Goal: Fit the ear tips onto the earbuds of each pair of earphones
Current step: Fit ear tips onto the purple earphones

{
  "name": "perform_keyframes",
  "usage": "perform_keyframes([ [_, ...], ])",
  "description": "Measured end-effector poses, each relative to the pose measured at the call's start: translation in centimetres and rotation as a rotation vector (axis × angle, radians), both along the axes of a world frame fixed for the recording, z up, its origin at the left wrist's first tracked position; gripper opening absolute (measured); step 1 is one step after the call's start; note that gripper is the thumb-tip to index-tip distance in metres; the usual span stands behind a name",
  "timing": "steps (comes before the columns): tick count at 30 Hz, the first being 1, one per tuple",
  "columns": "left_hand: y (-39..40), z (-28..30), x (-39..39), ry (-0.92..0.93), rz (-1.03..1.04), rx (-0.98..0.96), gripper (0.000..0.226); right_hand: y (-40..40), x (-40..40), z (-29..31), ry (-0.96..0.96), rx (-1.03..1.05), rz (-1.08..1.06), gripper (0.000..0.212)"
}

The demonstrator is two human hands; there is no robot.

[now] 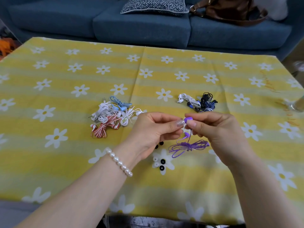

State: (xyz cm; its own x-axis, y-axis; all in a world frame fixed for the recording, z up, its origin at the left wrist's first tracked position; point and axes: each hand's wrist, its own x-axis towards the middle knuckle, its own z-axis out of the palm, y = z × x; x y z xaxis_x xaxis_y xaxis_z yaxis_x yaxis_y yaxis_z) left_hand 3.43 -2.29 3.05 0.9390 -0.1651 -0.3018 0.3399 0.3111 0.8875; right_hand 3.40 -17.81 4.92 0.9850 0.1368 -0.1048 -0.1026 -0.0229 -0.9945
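My right hand [218, 132] pinches a purple earbud [188, 119] above the table. Its bundled purple cable [189, 146] hangs down to the cloth, and the second purple earbud [186, 135] dangles below my fingers. My left hand [154, 130] meets it from the left, thumb and forefinger closed on something small at the earbud's nozzle; the piece is mostly hidden by my fingertips. Loose black ear tips [162, 164] and white ear tips [155, 162] lie on the cloth under my hands. Two more black tips [159, 144] peek out beside my left palm.
A heap of white, blue and red-striped earphones [111, 116] lies at centre left. A smaller group of white, blue and black earphones [199, 102] lies at centre right. The yellow daisy tablecloth [82, 162] covers the table. A blue sofa [141, 25] with a brown bag [230, 10] stands behind.
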Motion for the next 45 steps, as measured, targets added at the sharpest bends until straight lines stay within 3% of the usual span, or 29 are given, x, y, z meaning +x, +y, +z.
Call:
perform_keyframes([
  [10, -0.3, 0.2, 0.0, 0.111, -0.036, -0.238, 0.016, -0.2, 0.0, 0.1, -0.03, -0.013, -0.045, 0.02],
  [17, -0.6, 0.1, -0.1, 0.183, -0.01, -0.277, 0.015, -0.1, -0.1, 0.3, -0.057, 0.04, -0.034, 0.016],
  [45, -1.1, -0.1, -0.3, 0.104, 0.016, -0.286, 0.016, -0.1, 0.0, 0.0, -0.098, -0.016, -0.14, 0.019],
])
